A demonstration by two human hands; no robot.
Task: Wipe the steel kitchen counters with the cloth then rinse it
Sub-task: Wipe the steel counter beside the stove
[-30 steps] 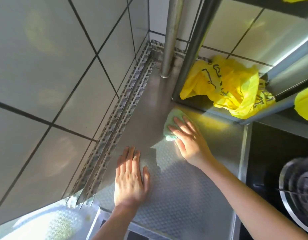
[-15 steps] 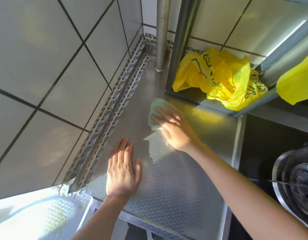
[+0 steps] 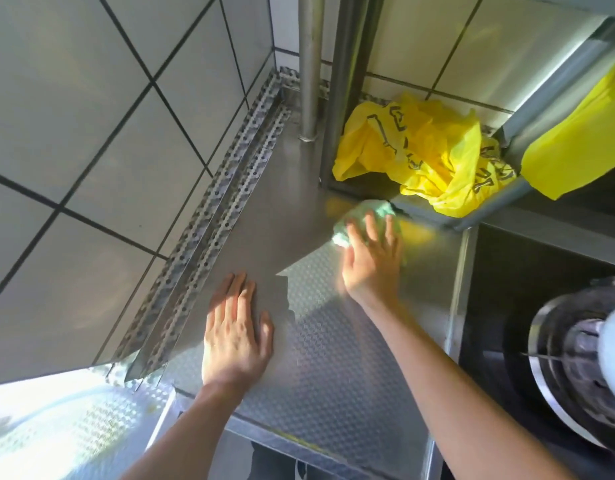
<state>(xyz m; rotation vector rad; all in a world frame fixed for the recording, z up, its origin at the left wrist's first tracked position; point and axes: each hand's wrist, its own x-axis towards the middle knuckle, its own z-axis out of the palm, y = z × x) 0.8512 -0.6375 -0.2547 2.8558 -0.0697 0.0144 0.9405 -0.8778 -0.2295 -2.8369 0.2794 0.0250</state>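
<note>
The right hand (image 3: 370, 258) lies palm-down with fingers spread and straight, pressing a crumpled pale green cloth (image 3: 365, 216) onto the dimpled stainless steel table (image 3: 333, 358) near its back edge, just in front of a crumpled yellow plastic bag (image 3: 420, 157) on the low steel shelf (image 3: 472, 220). The left hand (image 3: 235, 330) rests flat and open on the table toward its left edge, fingers straight and close together, beside the perforated metal strip (image 3: 209, 209) along the tiled wall (image 3: 91, 133). Both forearms reach in from the front edge.

The cloth (image 3: 366, 216) is pale green, the counter (image 3: 333, 358) dimpled grey steel, the bag (image 3: 420, 150) yellow with black print, the wall tiles (image 3: 91, 116) white with dark grout.
</note>
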